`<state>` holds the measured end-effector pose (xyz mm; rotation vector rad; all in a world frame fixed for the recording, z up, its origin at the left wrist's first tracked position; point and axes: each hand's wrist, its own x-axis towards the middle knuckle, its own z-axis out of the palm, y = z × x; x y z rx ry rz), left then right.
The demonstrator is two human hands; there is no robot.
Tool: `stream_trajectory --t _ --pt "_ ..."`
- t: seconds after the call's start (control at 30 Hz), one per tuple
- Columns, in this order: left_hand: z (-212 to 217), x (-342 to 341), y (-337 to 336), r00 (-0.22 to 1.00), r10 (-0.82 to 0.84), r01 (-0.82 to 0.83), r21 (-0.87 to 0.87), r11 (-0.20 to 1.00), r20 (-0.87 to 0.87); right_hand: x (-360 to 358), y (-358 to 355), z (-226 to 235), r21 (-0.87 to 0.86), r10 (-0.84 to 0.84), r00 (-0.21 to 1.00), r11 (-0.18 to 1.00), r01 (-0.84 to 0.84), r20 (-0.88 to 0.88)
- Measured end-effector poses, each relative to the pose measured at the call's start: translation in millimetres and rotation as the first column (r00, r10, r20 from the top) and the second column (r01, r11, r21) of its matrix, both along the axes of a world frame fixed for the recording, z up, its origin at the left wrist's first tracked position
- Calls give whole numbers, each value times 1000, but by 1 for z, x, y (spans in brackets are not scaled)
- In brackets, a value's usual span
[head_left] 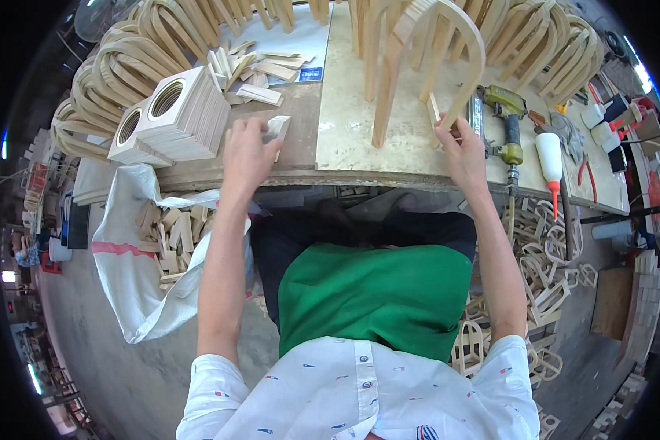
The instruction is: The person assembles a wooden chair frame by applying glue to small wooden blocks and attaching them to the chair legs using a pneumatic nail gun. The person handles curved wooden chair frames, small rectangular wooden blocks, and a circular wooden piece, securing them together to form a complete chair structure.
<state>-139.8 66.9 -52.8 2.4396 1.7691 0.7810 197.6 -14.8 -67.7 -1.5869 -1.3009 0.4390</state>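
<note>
My left hand [248,152] is at the left of the workbench, its curled fingers and thumb closed on the edge of a small pale wooden piece [279,126]. On the right, my right hand [463,152] pinches the lower end of one leg of a bent wooden arch [477,62], which stands upright on the bench. A thin wooden strip [433,110] is right beside that leg, near my right fingertips. Whether the strip is also between my fingers I cannot tell.
Stacked wooden blocks with round holes [180,117] stand left. Loose wood offcuts [260,67] lie behind my left hand. Bent arches [136,59] line the back. A green air tool [507,103] and white glue bottle [549,158] lie right. A white sack [117,264] of scraps sits below.
</note>
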Motion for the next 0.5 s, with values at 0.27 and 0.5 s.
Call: stream_trajectory --t 0.27,0.5 --pt "19 -6 -3 998 53 -49 -115 992 32 -20 -53 3 185 -92 994 979 80 61" --pt "44 80 -59 803 -138 571 -682 457 580 -88 -71 20 204 242 869 912 -356 431"
